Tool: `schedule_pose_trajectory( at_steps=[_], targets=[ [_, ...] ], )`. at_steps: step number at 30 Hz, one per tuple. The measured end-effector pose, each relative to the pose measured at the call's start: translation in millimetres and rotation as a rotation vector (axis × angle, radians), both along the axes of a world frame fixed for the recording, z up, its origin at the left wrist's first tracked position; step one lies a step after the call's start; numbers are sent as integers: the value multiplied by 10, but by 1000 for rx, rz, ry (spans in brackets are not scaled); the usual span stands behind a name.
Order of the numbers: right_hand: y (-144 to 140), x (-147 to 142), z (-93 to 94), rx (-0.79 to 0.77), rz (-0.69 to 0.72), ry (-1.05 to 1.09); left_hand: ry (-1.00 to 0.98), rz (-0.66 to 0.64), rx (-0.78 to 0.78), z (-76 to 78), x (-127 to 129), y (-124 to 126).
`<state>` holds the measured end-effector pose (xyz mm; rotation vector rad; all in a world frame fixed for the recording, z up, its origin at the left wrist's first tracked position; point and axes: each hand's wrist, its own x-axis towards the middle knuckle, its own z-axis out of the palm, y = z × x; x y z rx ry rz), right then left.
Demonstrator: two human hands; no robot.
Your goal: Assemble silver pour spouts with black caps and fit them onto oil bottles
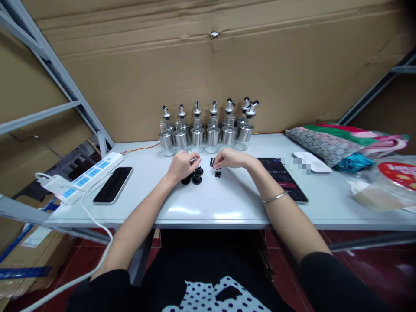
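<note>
Looking down at the white table (227,203), I see my left hand (180,166) pinching a small metal pourer spout (194,160) between its fingertips, and my right hand (231,158) closed on a small black stopper (212,162). Between and just below the hands lie three black rubber stoppers (193,176) and two tiny black pieces (217,174). Behind them I count seven glass oil bottles (208,128) in a row. Two phones lie flat, one (113,184) left and one (283,178) right, beside one power strip (85,174).

Black sleeves pushed above the elbows, a thin silver bangle (274,198) (right wrist), and a white black-dotted garment (214,297).
</note>
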<state>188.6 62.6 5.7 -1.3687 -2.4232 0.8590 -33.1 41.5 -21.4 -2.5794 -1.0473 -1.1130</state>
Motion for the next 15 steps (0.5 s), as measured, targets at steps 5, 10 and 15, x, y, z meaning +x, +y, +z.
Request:
schedule_pose_trajectory(
  at_steps=[5,10,15],
  targets=[
    [35,69,-32,-26,22,-29,-2,2,-16,3,-1,-2],
    [27,54,-35,-45,3,-44,-2,-3,-13,-5,3,3],
    [-1,36,-30,-112,-8,-72,5,1,-25,-24,3,14]
  ],
)
